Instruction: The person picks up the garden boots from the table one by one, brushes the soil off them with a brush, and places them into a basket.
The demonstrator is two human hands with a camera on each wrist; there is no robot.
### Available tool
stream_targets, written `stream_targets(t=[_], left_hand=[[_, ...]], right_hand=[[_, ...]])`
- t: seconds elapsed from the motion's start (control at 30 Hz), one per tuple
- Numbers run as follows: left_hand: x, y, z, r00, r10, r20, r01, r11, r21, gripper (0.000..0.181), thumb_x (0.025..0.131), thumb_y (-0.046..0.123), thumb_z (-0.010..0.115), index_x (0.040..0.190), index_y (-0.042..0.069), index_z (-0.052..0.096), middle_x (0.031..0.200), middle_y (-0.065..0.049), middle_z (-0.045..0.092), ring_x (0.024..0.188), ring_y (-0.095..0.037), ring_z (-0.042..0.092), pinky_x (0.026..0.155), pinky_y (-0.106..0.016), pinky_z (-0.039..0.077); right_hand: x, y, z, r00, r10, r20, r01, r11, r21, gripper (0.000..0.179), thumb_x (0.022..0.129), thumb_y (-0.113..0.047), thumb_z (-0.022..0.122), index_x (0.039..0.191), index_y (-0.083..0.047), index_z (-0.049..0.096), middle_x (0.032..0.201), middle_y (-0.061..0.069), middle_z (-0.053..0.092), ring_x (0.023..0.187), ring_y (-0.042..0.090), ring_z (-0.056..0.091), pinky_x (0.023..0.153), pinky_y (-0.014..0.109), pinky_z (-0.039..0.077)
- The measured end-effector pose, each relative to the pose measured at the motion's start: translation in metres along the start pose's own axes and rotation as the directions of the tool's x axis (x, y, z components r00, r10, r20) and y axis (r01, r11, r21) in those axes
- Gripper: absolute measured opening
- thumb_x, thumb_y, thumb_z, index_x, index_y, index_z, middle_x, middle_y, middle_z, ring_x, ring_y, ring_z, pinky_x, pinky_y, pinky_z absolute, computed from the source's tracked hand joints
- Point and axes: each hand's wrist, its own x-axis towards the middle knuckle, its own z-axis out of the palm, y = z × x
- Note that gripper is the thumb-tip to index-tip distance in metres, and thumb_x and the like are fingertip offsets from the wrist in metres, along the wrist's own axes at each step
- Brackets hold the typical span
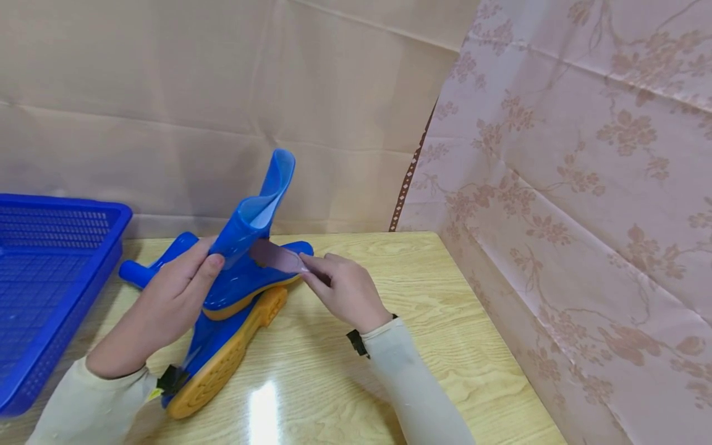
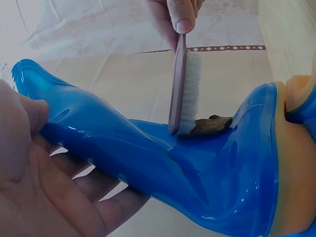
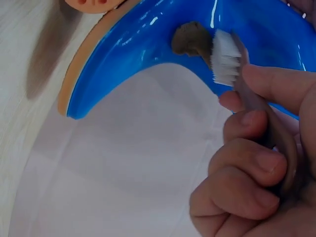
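Over a wood-grain table [image 1: 439, 327] beside floral cloth [image 1: 578, 204], left grip [image 1: 175, 290] holds blue boot [image 1: 238, 240]; right grip [image 1: 349, 290] pinches brush [image 1: 278, 258].

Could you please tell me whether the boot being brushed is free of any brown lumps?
No, the right wrist view shows a brown lump on the blue boot, right by the brush bristles.

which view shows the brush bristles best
The left wrist view: it shows the bristles side-on, along their row. The right wrist view shows them foreshortened; the head view shows the back of the brush, bristles hidden.
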Motion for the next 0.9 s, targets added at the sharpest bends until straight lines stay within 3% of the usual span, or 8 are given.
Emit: stream_targets(t=[0.3,0.5,0.63,0.9], left_hand=[[0.0004,-0.0018,0.0,1.0,0.005,-0.005,-0.005,1.0,0.005,0.045,0.115,0.022,0.033,0.158,0.011,0.039,0.149,-0.022,0.052,0.134,-0.05,0.05,0.097,-0.077,0.042],[-0.0006,-0.002,-0.0002,1.0,0.0,-0.008,0.0,1.0,0.009,0.045,0.115,0.023,0.033,0.158,0.012,0.038,0.15,-0.022,0.051,0.134,-0.05,0.05,0.097,-0.078,0.042],[-0.0003,-0.0015,-0.0004,1.0,0.0,-0.001,0.0,1.0,0.007,0.038,0.115,0.023,0.033,0.149,0.011,0.047,0.142,-0.02,0.057,0.13,-0.049,0.054,0.094,-0.076,0.046],[0.0009,-0.0007,-0.0003,1.0,-0.003,0.02,0.003,1.0,0.004,0.037,0.115,0.024,0.033,0.145,0.01,0.05,0.14,-0.019,0.059,0.128,-0.047,0.057,0.093,-0.075,0.048]], right_hand=[[-0.001,0.0036,-0.0087,0.992,0.085,0.092,-0.084,0.996,-0.013,0.031,0.105,-0.032,0.064,0.133,-0.021,0.072,0.079,-0.01,0.065,0.063,0.007,0.051,0.055,0.023,0.038],[-0.001,0.0014,-0.008,1.0,0.008,0.03,-0.008,1.0,0.016,0.03,0.103,-0.027,0.066,0.131,-0.019,0.074,0.072,-0.01,0.057,0.061,0.006,0.048,0.055,0.022,0.037],[-0.0002,-0.0014,-0.0052,0.999,-0.048,-0.011,0.048,0.999,0.026,0.03,0.104,-0.026,0.065,0.132,-0.018,0.073,0.07,-0.009,0.051,0.061,0.006,0.046,0.054,0.021,0.036],[-0.0011,0.0002,-0.0059,1.0,0.017,0.014,-0.017,1.0,0.004,0.03,0.105,-0.029,0.064,0.131,-0.019,0.074,0.071,-0.009,0.054,0.062,0.007,0.047,0.053,0.022,0.036]])
